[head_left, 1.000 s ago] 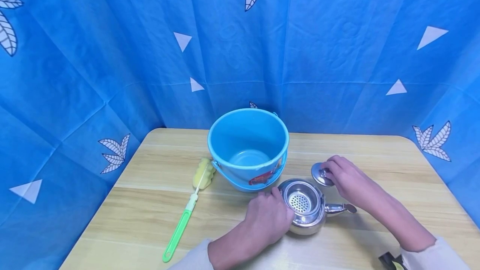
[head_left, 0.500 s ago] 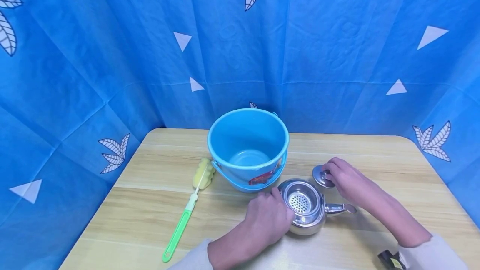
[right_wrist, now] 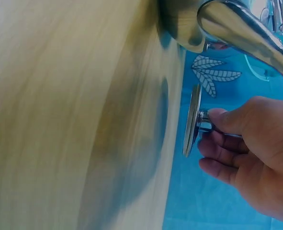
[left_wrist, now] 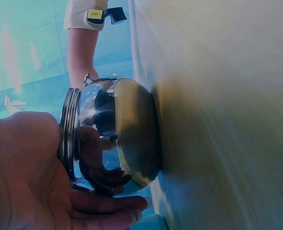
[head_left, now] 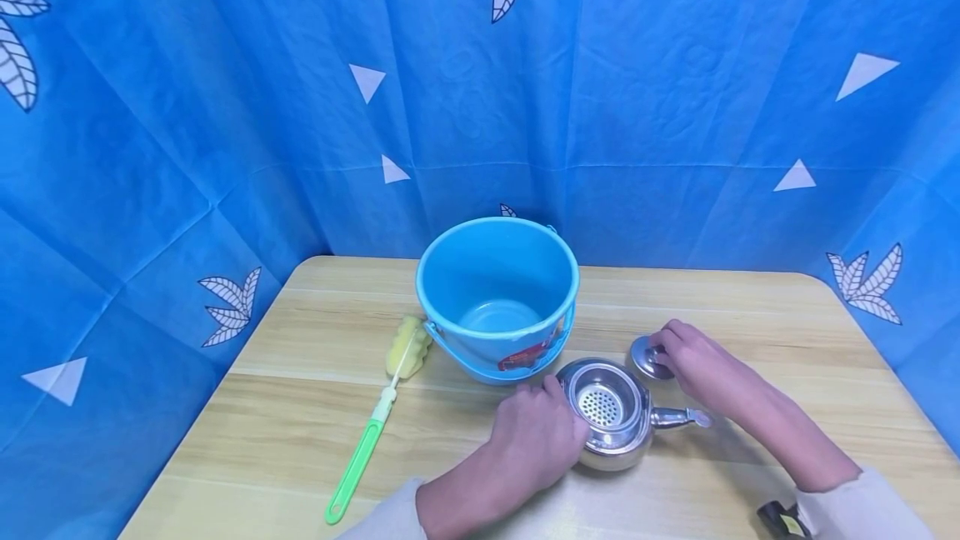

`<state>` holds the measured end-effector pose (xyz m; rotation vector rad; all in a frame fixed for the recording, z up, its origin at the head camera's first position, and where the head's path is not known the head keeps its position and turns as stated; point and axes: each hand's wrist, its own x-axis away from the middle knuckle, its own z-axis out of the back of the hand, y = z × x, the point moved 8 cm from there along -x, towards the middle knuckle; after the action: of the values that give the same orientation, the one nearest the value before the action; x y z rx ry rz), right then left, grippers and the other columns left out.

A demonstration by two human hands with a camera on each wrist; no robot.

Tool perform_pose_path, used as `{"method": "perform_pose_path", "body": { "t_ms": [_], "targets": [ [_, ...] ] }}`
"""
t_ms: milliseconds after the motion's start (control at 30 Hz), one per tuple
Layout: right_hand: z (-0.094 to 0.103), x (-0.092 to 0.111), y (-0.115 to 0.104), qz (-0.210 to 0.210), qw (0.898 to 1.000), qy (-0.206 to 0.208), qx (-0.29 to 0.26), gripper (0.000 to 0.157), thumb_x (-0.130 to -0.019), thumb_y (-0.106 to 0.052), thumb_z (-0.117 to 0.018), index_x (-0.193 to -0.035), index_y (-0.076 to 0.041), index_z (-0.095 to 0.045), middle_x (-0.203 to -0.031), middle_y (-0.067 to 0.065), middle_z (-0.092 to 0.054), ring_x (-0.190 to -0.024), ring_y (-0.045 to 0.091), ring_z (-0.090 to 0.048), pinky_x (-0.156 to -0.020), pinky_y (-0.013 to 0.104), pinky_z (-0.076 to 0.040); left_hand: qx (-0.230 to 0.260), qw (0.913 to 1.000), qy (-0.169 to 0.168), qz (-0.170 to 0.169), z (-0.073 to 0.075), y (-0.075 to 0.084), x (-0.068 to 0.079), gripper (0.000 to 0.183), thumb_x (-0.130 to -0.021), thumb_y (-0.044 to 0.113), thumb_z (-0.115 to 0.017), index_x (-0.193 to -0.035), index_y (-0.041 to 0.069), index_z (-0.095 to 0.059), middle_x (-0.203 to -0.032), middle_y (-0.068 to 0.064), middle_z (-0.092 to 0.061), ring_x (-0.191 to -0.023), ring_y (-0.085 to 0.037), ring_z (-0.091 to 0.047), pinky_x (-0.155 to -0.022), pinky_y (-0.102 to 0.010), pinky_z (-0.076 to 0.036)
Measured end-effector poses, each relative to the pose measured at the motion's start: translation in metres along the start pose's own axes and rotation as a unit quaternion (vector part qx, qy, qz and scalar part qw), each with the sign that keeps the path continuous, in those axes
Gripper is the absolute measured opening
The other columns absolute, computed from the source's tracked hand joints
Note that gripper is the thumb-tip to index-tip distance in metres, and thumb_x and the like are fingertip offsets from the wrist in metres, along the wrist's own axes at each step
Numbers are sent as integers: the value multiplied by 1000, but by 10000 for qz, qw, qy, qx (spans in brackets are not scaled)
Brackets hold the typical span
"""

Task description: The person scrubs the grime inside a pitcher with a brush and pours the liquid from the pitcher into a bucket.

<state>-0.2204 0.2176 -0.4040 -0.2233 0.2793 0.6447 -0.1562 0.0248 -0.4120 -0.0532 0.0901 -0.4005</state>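
Note:
A shiny metal teapot [head_left: 617, 461] stands upright on the table, uncovered, with a perforated strainer [head_left: 600, 405] seated in its mouth and its spout [head_left: 678, 417] pointing right. My left hand [head_left: 536, 437] holds the pot at its left side; in the left wrist view its fingers [left_wrist: 107, 203] lie along the shiny body [left_wrist: 131, 129]. Between thumb and fingertips, my right hand [right_wrist: 256, 148] pinches the knob of the round metal lid [right_wrist: 193, 120]. That lid [head_left: 645, 358] is just beyond the spout, a small gap above the table in the right wrist view.
Behind the pot stands a light blue bucket [head_left: 457, 344] with its handle hanging down in front. A sponge bottle brush [head_left: 365, 447] with a green handle lies to the left. Blue curtain [head_left: 675, 107] surrounds the table's far edge and sides.
My right hand has brought the lid slightly down and to the right, toward the table. My left hand and the teapot have stayed in place.

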Motion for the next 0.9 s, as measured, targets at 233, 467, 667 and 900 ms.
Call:
{"method": "perform_pose_path", "body": {
  "t_ms": [233,467,667,900],
  "targets": [
    [-6,2,5,22,10000,-30,0,21,-82,4,-79,-101,3,-72,-91,6,-66,-81,17,-65,-72,32,-61,276,9995,51,139,1,-1,0,40,-96,35,-50,-102,-2,-62,-67,-3,-51,-57,-16,-45,-41,-27,-33],
    [-11,3,7,-25,9998,-192,53,24,-78,7,-80,-101,4,-72,-92,8,-67,-83,21,-68,-73,34,-62,184,9998,4,102,0,-1,-1,43,-96,36,-49,-106,-4,-63,-68,-4,-53,-57,-16,-45,-41,-27,-32],
    [-14,4,9,-235,9989,-391,-57,23,-80,6,-79,-102,3,-72,-93,7,-67,-85,21,-68,-75,35,-62,-7,10000,-86,-3,0,0,-1,50,-98,37,-49,-114,-7,-64,-71,-6,-57,-58,-16,-46,-42,-27,-34],
    [-18,5,11,-235,9988,-413,-81,19,-83,5,-76,-102,3,-72,-93,7,-66,-85,21,-68,-77,36,-62,165,9998,12,115,2,-1,0,44,-97,36,-49,-106,-4,-63,-67,-3,-52,-57,-15,-45,-42,-27,-33]
  ]
}}
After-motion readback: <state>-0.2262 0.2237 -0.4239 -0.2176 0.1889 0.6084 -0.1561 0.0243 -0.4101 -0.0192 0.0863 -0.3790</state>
